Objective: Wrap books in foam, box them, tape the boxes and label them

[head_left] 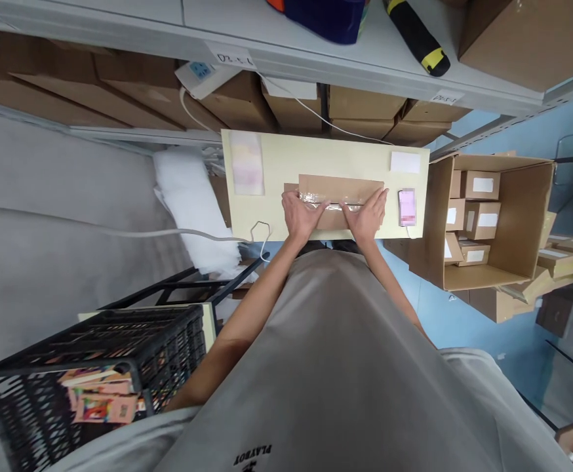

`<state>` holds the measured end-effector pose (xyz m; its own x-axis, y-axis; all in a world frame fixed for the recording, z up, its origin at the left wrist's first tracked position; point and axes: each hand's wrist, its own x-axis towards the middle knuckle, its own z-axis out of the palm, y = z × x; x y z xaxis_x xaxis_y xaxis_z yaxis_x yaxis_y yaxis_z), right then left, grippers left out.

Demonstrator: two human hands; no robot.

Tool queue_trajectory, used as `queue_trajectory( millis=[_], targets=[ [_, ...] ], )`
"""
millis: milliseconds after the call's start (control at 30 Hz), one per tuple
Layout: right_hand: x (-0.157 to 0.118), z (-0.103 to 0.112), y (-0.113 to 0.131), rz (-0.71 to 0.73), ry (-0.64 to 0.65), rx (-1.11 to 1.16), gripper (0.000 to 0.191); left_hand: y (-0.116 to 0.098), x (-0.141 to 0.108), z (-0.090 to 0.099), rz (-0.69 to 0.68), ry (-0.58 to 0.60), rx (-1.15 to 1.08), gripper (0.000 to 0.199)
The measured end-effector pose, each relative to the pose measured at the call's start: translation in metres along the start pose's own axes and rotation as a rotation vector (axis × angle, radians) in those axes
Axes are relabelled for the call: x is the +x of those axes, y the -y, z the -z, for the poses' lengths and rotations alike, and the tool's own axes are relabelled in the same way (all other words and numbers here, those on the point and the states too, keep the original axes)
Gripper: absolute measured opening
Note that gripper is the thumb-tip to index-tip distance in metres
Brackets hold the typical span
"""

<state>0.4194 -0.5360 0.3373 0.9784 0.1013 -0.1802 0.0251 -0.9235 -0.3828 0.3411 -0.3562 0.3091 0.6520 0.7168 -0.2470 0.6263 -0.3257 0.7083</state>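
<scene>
A small brown cardboard box (pixel 340 185) lies on the pale yellow tabletop (pixel 326 152) in front of me. A glossy strip of clear tape (pixel 326 202) runs along its middle, beside a dark line that looks like a gap. My left hand (pixel 300 215) grips the box's left end, and my right hand (pixel 367 215) grips the right end. Both thumbs point inward and press near the seam, with the other fingers over the far side. A phone (pixel 407 207) with a cable lies to the right of my right hand.
Paper sheets (pixel 247 164) and a white label (pixel 405 162) lie on the tabletop. Shelving (pixel 316 62) with boxes runs behind it. A large open carton (pixel 527 216) holding several small boxes stands right. White wrap (pixel 188 210) and a black crate (pixel 168 347) are left.
</scene>
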Motion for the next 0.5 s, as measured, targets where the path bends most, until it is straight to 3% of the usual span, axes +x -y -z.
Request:
queue_trajectory(
  millis=[133, 233, 333, 500],
  targets=[
    [0.004, 0.011, -0.036, 0.017, 0.027, 0.248, 0.099, 0.011, 0.007, 0.022, 0.091, 0.063, -0.131, 0.046],
    [0.002, 0.025, -0.057, -0.064, 0.001, 0.435, 0.088, 0.015, 0.008, 0.038, 0.135, 0.136, -0.264, 0.028],
    [0.001, 0.043, -0.051, -0.07, -0.04, 0.481, 0.075, 0.009, 0.007, 0.053, 0.106, 0.156, -0.323, 0.026],
    [0.004, 0.077, -0.028, 0.139, -0.162, 0.484, 0.055, -0.003, 0.013, 0.079, -0.027, 0.074, -0.374, 0.031]
  ],
)
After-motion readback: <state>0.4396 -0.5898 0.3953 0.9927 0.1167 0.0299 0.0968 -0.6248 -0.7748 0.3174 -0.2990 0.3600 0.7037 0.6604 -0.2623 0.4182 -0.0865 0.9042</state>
